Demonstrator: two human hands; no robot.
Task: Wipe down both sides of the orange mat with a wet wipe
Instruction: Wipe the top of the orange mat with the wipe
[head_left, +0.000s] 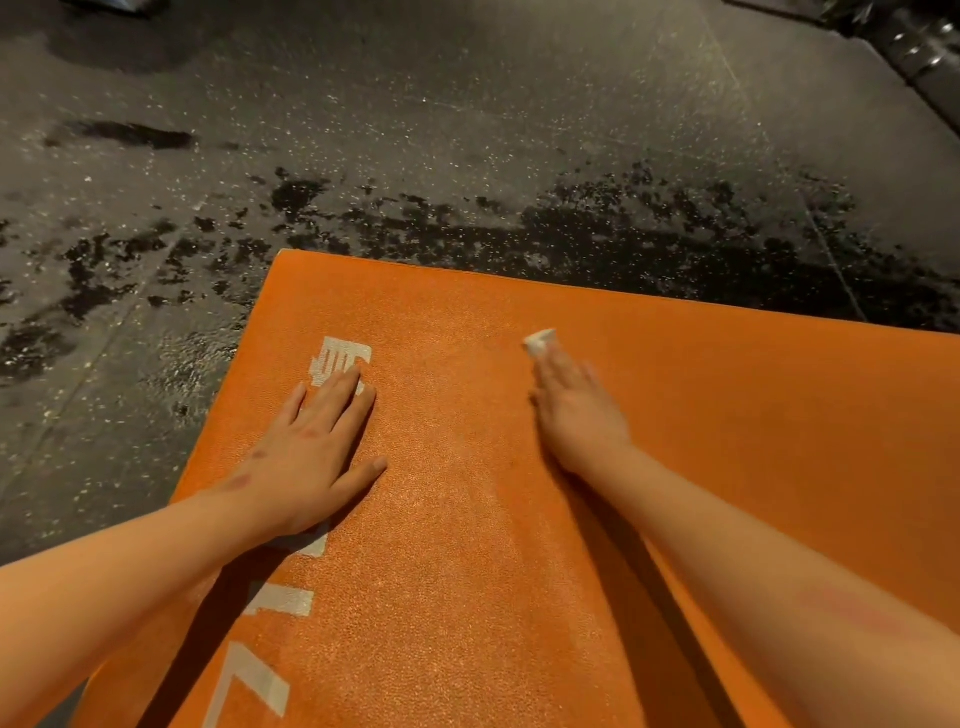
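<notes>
The orange mat (727, 415) lies flat on the floor and fills the lower part of the head view, with white lettering along its left side. My left hand (306, 447) rests flat on the mat over the lettering, fingers straight and spread. My right hand (576, 405) presses a small white wet wipe (539, 340) onto the mat near its far edge; straight fingers cover most of the wipe, and only its tip shows past the fingertips.
Dark speckled rubber floor (467, 130) surrounds the mat, with black wet-looking patches just beyond its far edge. Dark metal equipment (914, 47) sits at the top right corner.
</notes>
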